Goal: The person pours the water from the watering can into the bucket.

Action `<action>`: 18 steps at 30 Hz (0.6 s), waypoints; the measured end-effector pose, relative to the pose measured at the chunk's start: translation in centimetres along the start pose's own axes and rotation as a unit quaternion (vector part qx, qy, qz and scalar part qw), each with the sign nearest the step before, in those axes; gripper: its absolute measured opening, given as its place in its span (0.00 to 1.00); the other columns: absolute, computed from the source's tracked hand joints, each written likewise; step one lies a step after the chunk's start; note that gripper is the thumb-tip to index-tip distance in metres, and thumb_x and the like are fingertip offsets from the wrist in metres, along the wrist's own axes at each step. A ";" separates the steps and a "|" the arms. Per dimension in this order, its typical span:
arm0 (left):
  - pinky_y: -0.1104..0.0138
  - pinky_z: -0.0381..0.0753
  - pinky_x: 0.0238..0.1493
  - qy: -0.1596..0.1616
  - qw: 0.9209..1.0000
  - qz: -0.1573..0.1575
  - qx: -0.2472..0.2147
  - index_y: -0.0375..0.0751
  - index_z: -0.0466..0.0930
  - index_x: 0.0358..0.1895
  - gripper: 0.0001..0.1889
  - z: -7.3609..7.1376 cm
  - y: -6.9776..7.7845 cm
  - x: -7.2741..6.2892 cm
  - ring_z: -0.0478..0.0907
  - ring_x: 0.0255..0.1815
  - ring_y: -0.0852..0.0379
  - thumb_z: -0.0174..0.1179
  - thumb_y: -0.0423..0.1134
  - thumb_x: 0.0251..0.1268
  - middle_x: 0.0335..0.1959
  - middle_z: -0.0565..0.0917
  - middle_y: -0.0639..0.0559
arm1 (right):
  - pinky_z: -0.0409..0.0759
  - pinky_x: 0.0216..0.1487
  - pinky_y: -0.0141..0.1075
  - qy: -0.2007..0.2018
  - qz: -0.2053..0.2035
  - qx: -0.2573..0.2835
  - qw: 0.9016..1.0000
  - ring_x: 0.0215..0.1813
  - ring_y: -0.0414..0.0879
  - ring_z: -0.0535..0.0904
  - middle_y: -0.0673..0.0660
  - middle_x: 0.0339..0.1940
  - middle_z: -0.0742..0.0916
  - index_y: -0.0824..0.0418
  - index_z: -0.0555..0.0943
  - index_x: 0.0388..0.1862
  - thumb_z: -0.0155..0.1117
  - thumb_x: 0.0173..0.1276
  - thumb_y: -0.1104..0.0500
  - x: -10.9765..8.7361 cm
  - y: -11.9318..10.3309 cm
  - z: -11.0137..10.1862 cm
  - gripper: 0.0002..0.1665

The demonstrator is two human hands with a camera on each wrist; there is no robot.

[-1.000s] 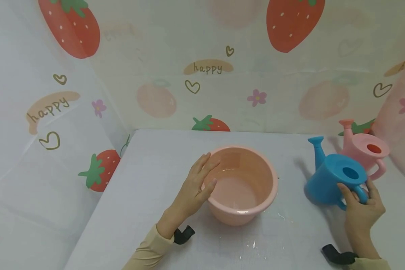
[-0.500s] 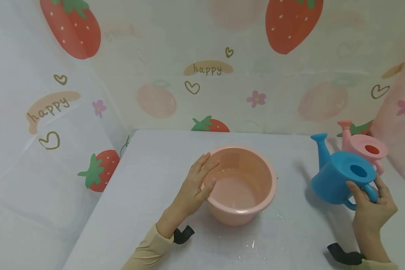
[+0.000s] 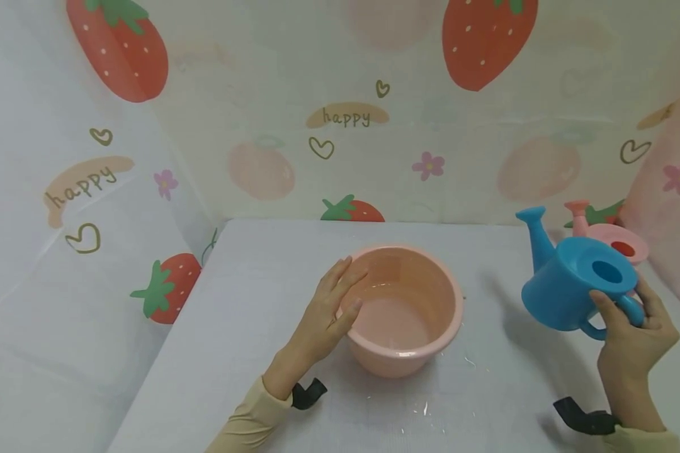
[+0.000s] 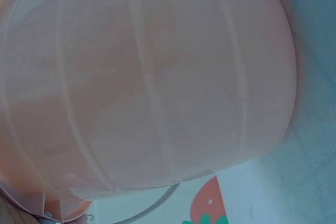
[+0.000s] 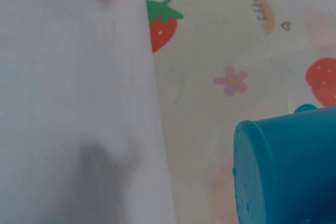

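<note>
A pale pink bucket stands upright on the white table. My left hand rests on its left rim with fingers extended and the thumb over the edge. The bucket's ribbed side fills most of the left wrist view. On the right, my right hand grips the handle of a blue watering can, holding it raised above the table, with its spout tilted up to the left. Drops cling to the base of the blue can in the right wrist view.
Behind the blue can stands a pink watering can, partly hidden by it. Wet spots and small drops lie on the table in front of the bucket. A strawberry-printed curtain borders the table's back and sides.
My right hand has lifted the blue watering can higher and moved it a little to the right, covering more of the pink can. The left hand and the bucket have stayed put.
</note>
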State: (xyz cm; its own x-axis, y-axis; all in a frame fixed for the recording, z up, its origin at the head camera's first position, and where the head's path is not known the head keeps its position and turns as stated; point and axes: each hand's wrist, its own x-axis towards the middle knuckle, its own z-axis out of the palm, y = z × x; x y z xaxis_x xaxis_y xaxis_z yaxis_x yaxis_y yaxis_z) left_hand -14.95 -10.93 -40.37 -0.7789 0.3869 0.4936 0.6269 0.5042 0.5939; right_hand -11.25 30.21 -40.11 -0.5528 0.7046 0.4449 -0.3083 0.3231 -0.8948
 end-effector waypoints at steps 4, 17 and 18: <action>0.41 0.60 0.62 -0.003 1.000 -0.001 0.001 0.53 0.64 0.67 0.27 0.0 0.1 0.0 0.48 0.74 0.49 0.38 0.58 0.69 0.73 0.56 0.48 | 0.76 0.50 0.29 -0.008 -0.015 0.010 1.000 0.50 0.44 0.79 0.56 0.52 0.84 0.61 0.77 0.57 0.67 0.51 0.75 0.3 -0.3 0.2 0.32; 0.41 0.60 0.62 -0.005 1.000 -0.004 -0.002 0.55 0.63 0.68 0.27 -0.1 0.1 -0.1 0.47 0.74 0.50 0.38 0.58 0.69 0.73 0.55 0.49 | 0.76 0.50 0.28 -0.025 -0.023 0.043 0.998 0.51 0.45 0.80 0.58 0.51 0.84 0.65 0.77 0.55 0.68 0.49 0.77 0.8 -1.8 0.8 0.31; 0.41 0.60 0.62 -0.005 1.000 -0.004 -0.002 0.55 0.63 0.68 0.27 -0.1 0.1 -0.1 0.47 0.74 0.50 0.38 0.58 0.69 0.73 0.55 0.49 | 0.76 0.51 0.29 -0.028 -0.029 0.047 0.998 0.51 0.45 0.80 0.58 0.51 0.84 0.66 0.77 0.55 0.68 0.49 0.77 0.9 -1.9 0.9 0.31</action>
State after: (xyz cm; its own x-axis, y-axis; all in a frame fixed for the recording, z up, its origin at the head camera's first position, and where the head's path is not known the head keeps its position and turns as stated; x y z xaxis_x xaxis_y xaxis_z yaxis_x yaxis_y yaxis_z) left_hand -14.82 -10.99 -40.30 -0.7843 0.3897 0.4828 0.6203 0.5044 0.6007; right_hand -11.83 29.68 -37.99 -0.5737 0.6497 0.4988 -0.4099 0.2996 -0.8615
